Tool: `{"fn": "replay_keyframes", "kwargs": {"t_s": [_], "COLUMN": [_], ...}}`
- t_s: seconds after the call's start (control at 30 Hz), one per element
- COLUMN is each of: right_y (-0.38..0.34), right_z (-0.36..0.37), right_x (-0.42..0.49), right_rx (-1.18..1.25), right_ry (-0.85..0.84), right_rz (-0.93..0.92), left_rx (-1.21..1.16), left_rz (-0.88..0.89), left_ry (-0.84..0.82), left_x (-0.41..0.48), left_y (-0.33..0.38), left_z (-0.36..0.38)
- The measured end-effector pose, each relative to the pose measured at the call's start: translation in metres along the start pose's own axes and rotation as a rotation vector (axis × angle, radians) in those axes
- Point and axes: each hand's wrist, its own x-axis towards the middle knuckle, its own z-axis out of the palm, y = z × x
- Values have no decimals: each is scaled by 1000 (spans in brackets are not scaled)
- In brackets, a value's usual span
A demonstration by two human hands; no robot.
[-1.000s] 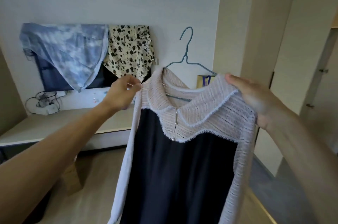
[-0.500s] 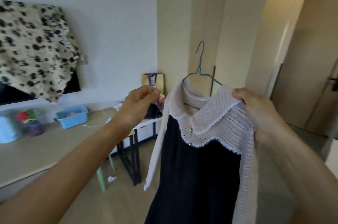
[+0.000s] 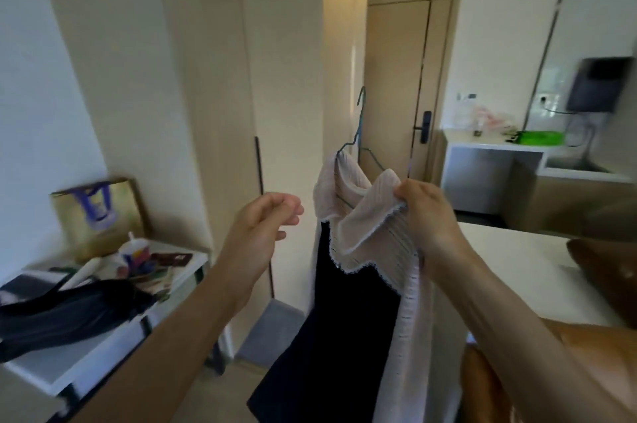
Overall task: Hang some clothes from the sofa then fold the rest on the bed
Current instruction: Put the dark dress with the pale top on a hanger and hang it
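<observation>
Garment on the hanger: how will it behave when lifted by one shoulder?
Probably floppy: the garment bunches in the right hand and hangs limp. Likely light: one hand holds it up. It might slide off the thin hanger.

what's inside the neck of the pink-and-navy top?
A teal wire hanger: hook and stem rise above the collar, one arm shows in the neck opening. Its remaining wire is hidden under fabric, partly where the right hand grips.
</observation>
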Motion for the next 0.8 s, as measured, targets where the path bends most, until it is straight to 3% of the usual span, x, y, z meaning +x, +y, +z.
{"fn": "replay_keyframes", "kwargs": {"t_s": [0.13, 0.37, 0.8], "right_y": [29, 65, 143], "right_z": [15, 34, 61], "right_x": [72, 221, 512], "right_rx": [-83, -131, -252], "right_ry": [17, 40, 88], "right_rz": [-65, -116, -115], "left_rx": [-85, -181, -266], "left_rz": [1, -61, -39], "left_ry": [-77, -63, -155], "left_x": [71, 198, 472], "left_y": [-41, -96, -197], "left_z": [35, 91, 186]}}
